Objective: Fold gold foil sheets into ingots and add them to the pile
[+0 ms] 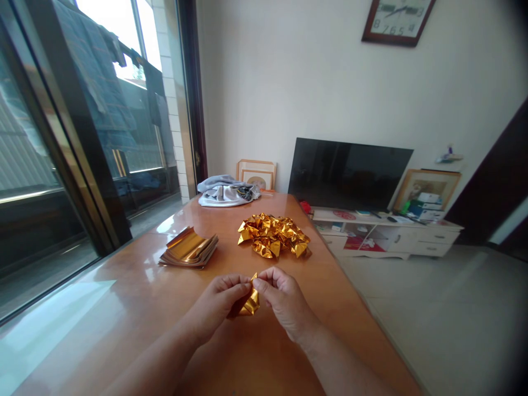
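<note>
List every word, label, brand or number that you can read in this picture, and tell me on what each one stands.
"8 7 6 5": numerals on the wall clock
Boxes on the white TV cabinet: labels too small to read
Grey cloth: print too blurred to read
Folded gold foil piece between the left hand and right hand: no writing visible

A narrow lane runs up the wooden table [124,291] between the stack of gold foil sheets [188,248] and the crumpled foil heap [273,235] — centre of the frame. The grey cloth [228,191] blocks its far end.
</note>
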The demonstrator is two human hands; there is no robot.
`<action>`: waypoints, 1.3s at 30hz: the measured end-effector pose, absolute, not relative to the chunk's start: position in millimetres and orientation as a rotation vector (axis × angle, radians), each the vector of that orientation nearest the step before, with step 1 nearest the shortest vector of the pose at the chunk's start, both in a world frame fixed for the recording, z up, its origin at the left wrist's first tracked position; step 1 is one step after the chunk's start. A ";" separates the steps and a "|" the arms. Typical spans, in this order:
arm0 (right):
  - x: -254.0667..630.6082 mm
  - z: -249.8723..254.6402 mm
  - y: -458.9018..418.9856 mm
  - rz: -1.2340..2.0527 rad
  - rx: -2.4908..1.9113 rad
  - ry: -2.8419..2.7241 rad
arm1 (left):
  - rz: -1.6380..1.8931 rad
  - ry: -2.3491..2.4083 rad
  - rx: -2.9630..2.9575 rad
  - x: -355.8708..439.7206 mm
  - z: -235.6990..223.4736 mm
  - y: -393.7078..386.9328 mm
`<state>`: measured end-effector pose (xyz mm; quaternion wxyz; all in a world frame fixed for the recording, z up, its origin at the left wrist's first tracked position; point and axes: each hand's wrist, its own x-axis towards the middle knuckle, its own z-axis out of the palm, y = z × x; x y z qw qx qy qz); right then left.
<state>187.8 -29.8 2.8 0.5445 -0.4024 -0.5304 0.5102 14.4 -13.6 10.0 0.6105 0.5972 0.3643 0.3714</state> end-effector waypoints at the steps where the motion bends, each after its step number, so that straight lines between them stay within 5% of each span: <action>1: 187.7 2.7 -29.5 1.204 -0.957 -1.256 | 0.849 0.837 1.377 14.6 9.9 -13.6; 24: 197.8 -5.8 -15.8 1.244 -0.945 -1.023 | 1.004 0.882 1.349 16.2 14.3 -11.9; 31: 201.1 -6.8 -17.5 0.950 -1.112 -1.358 | 0.961 0.912 1.472 18.0 8.4 -11.9; 39: 199.8 -5.3 -18.0 1.125 -1.053 -1.237 | 1.152 0.865 1.286 11.7 7.1 -8.2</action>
